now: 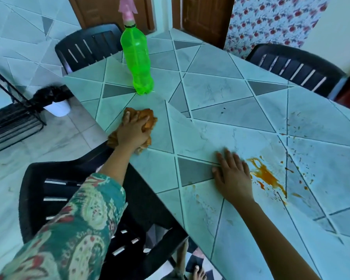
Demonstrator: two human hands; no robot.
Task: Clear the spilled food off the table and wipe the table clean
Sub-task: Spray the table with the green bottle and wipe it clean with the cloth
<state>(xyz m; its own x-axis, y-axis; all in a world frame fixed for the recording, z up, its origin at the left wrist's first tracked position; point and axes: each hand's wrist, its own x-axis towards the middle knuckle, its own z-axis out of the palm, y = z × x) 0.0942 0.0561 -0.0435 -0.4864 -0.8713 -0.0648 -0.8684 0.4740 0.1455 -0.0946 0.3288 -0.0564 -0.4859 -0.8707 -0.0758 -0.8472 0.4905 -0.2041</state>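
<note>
Gripping a crumpled orange cloth [148,118], the left hand [132,132] has its fingers curled over the fabric and presses it onto the near left edge of the pale green table patterned with grey triangles [210,87]. A teal paisley sleeve [69,229] covers that arm.

At the far left, on the tiled floor, is a black wire rack [8,122]. Just to its right stands a small white bin with a black liner [58,109], close to the table's left corner. A black slatted plastic chair [55,190] sits under the left arm, and a second black plastic chair [89,47] is at the table's far left side.

A bright green plastic bottle with a pink spray head [136,59] stands upright on the table, beyond the cloth and apart from it.

Further right, the right hand [233,174] lies flat on the table near its front edge, fingers straight and holding nothing. Just beside it, to the right, is the orange-brown spilled sauce [267,176]: one thick smear with small drops and faint streaks scattered around it and further toward the table's right end.

A third black slatted chair [297,65] stands at the far right side, with a floral curtain [271,19] behind it.
</note>
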